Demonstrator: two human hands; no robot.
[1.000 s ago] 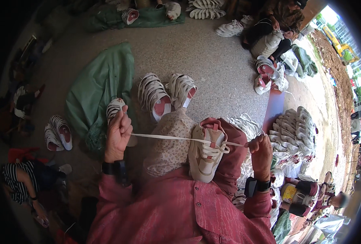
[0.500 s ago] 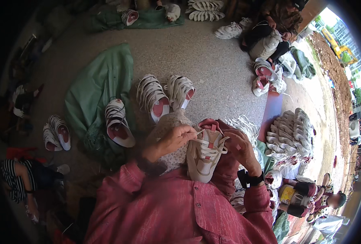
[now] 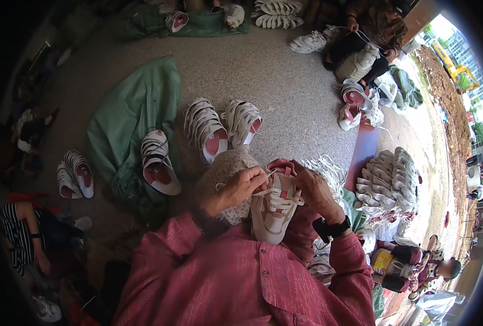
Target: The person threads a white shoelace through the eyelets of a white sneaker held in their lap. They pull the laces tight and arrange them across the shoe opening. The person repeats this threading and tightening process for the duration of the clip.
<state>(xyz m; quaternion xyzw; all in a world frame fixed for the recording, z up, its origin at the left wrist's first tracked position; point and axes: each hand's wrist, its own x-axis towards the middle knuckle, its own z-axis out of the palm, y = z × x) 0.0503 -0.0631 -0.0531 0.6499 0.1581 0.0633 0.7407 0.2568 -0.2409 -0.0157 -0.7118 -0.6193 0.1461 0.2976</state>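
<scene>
A beige and white sneaker [image 3: 272,224] with a red lining rests on my lap, toe toward me. White shoelace [image 3: 279,202] crosses its front in several rows. At its left edge, near the top eyelets, my left hand [image 3: 243,186] pinches the lace, with a loop showing beside the fingers. My right hand [image 3: 318,191] is bent around the right side of the collar, its fingertips partly hidden by the shoe. Patterned cloth [image 3: 236,212] covers my left thigh under the left hand.
Stacked white sneakers [image 3: 200,127] stand ahead; another stack [image 3: 158,163] sits by a green sheet [image 3: 135,103]. A bundle of white laces [image 3: 328,168] lies beyond my right hand, near piled shoes [image 3: 388,182]. Other people work around, one lacing a shoe [image 3: 358,64] at far right.
My left hand has moved slightly right, closer to the shoe's top, and a lace loop now shows at its left. My right hand has shifted a little left and its fingers have curled in.
</scene>
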